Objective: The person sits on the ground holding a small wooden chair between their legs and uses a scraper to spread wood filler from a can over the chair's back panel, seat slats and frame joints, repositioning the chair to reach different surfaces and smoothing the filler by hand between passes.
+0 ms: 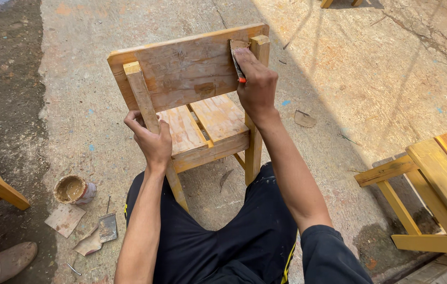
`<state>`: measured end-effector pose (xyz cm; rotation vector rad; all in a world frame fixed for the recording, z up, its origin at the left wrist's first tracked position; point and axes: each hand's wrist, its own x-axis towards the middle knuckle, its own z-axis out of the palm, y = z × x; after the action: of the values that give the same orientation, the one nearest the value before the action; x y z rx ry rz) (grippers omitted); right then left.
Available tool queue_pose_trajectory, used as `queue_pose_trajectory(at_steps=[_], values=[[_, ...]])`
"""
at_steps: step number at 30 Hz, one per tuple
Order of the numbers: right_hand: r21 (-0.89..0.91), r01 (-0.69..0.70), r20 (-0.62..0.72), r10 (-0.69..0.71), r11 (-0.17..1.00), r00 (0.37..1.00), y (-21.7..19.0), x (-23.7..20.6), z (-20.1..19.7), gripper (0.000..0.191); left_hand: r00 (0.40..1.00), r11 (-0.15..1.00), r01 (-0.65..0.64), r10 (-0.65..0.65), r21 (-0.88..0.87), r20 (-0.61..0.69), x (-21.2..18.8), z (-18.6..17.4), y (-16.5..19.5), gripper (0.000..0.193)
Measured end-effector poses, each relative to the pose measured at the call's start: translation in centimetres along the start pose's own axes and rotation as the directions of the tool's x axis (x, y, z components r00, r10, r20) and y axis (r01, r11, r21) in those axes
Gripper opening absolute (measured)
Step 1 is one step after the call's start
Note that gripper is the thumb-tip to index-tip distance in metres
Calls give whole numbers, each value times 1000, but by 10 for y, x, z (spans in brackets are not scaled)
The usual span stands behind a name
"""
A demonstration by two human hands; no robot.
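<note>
Hands work on a small wooden chair (197, 94) standing on the concrete ground (339, 79) between the person's knees, its back toward me. I see the left hand (152, 139) wrapped around the chair's left rear post, fingers closed on the wood. I see the right hand (255, 84) closed on a putty knife (237, 66) with an orange spot on its handle, the blade pressed flat against the backrest board just beside the right post. A round can (73, 189) of brown filler stands on the ground at left, with a second scraper (107, 227) and cardboard scraps near it. Another wooden chair (439, 179) lies at right.
</note>
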<state>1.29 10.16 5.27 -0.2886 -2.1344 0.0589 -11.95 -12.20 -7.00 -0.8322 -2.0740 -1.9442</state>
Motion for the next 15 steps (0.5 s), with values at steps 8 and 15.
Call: queue_pose_trajectory(at_steps=[8,15], values=[[85,8,198,-25,996,980,-1,-11,-29,46,1000,1000,-14,14,20,9,1,-1,8,48],[23,-8,42,7,1000,999,-3,10,-15,44,1000,999,-28,28,18,0,-4,-1,0,47]])
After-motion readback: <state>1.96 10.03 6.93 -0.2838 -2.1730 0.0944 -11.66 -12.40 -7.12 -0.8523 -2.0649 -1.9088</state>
